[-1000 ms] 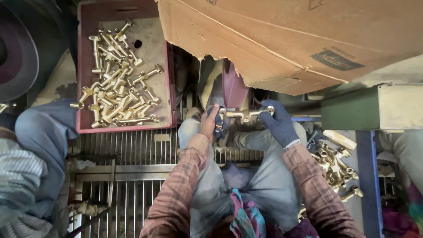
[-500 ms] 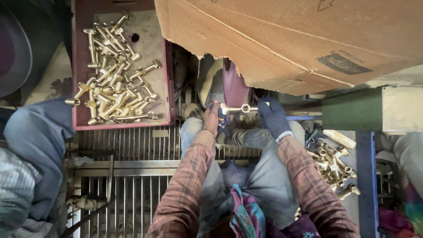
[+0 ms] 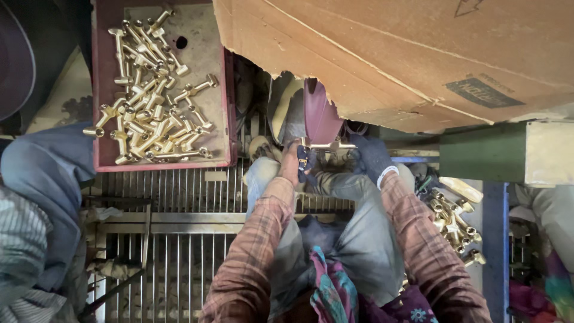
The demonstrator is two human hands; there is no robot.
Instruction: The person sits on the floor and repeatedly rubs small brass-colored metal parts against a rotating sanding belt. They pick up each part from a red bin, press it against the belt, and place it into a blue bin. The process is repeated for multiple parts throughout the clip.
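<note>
Underfoot we have a metal floor grating [image 3: 179, 239] of thin parallel bars, and above it a large torn sheet of brown cardboard [image 3: 388, 54] leans over the workplace. Our left hand [image 3: 294, 160], bare apart from a dark wrap at the fingers, is closed around the left end of a T-shaped brass fitting [image 3: 326, 145]; our right hand [image 3: 372, 157], in a dark blue glove with a white cuff, is closed on its right end. Between the two hands the fitting lies level, right against the lower edge of a maroon grinding wheel [image 3: 320, 113] that sticks out from under the cardboard; we cannot tell whether they quite touch. Both sleeves are brown plaid, and our knees in grey trousers sit just below the hands. Towards the grating's far left corner rests a dark red plastic tray [image 3: 224, 90] holding a heap of similar brass fittings [image 3: 149, 101], well apart from our hands. Another loose pile of brass parts [image 3: 454, 221] lies near our right elbow. Along the left edge sits another person's blue-trousered knee [image 3: 42, 173].
</note>
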